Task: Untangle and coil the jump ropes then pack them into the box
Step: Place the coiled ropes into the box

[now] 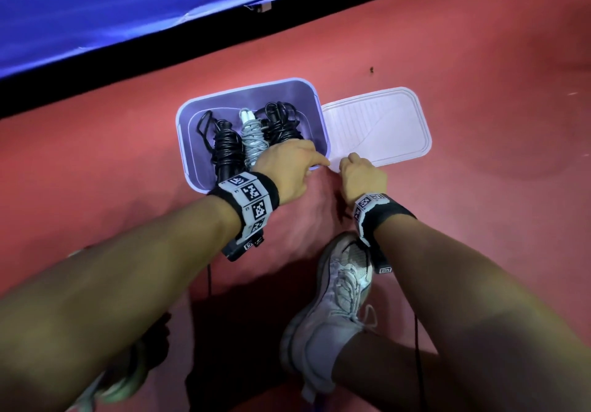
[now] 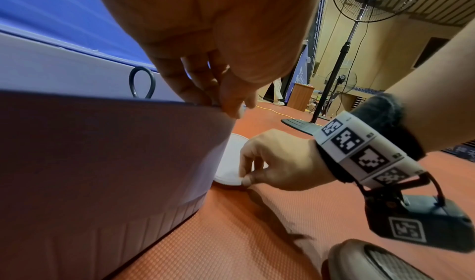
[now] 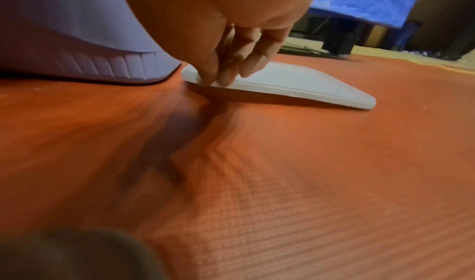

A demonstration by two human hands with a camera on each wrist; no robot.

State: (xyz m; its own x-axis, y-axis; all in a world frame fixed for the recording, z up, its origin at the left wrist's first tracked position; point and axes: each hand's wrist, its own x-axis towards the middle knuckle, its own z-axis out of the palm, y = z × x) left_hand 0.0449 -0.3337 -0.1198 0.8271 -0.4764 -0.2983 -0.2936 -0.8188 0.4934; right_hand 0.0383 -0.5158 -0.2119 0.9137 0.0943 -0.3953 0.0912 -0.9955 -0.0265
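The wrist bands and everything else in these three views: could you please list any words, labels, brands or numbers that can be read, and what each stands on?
No text can be read in any view.
Left wrist band: black-and-white square code markers only; the tiny print beside them is too small.
Right wrist band: the same, small characters blurred.
Camera module under right wrist: a code marker, no words.
Box, lid, shoe: no label visible.

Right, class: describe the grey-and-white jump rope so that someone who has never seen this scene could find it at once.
Find the lilac box standing open on the red floor mat, just left of its flat lid. Three coiled jump ropes lie side by side in it. The grey-and-white jump rope is the middle one, the only pale bundle, between two black ropes.
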